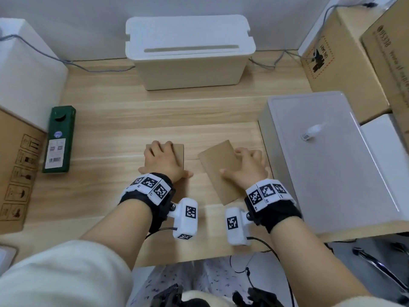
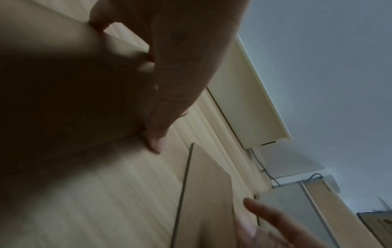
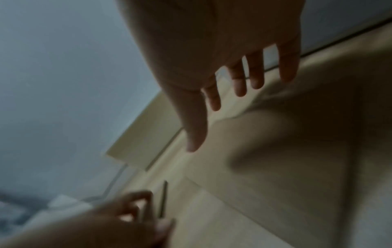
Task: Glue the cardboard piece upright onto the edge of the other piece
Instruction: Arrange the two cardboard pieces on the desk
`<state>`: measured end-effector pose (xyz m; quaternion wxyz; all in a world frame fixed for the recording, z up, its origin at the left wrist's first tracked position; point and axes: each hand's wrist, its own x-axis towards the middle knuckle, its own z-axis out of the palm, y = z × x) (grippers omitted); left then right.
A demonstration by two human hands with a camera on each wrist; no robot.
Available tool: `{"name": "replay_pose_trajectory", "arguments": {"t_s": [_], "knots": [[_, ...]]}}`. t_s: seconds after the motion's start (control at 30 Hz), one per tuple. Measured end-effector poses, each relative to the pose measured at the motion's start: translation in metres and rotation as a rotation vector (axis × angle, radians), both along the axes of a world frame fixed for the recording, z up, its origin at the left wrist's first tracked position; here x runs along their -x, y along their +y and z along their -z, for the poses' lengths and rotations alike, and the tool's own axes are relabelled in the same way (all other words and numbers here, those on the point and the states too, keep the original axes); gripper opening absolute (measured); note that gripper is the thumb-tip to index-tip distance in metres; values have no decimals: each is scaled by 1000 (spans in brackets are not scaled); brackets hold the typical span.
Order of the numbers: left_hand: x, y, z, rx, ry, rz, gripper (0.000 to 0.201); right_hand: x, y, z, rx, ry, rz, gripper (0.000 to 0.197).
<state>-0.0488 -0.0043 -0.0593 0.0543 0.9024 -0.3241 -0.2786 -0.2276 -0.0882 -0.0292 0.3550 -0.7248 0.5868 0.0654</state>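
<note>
Two brown cardboard pieces lie flat on the wooden table. My left hand (image 1: 163, 160) covers most of the left piece (image 1: 179, 154), arched, fingertips at its far edge and thumb by its near right corner. The left wrist view shows that hand (image 2: 169, 67) bearing down on the piece (image 2: 123, 43). The right piece (image 1: 217, 169) lies turned at an angle. My right hand (image 1: 247, 167) is spread over its right side, fingers straight; in the right wrist view the hand (image 3: 222, 42) is just above the piece (image 3: 275, 151). A small white glue bottle (image 1: 312, 132) lies on the grey box.
The grey lidded box (image 1: 321, 185) stands close on the right. A white box (image 1: 190, 52) is at the back, and a green pack (image 1: 59, 140) lies at the left. Large cartons (image 1: 345, 63) flank the table. The table's front edge (image 1: 199, 258) is near my wrists.
</note>
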Motion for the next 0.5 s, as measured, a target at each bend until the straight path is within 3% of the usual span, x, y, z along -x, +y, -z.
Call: {"name": "replay_pose_trajectory", "arguments": {"t_s": [0.13,0.33,0.5], "knots": [[-9,3,7,48,-30,77,101,-2,12,21,56,130,-215,87],[-43,20,22,118,-38,34,90,-16,8,26,53,51,-559,85],[-54,20,25,85,-45,160,86,-35,9,27,24,35,-783,88]]}}
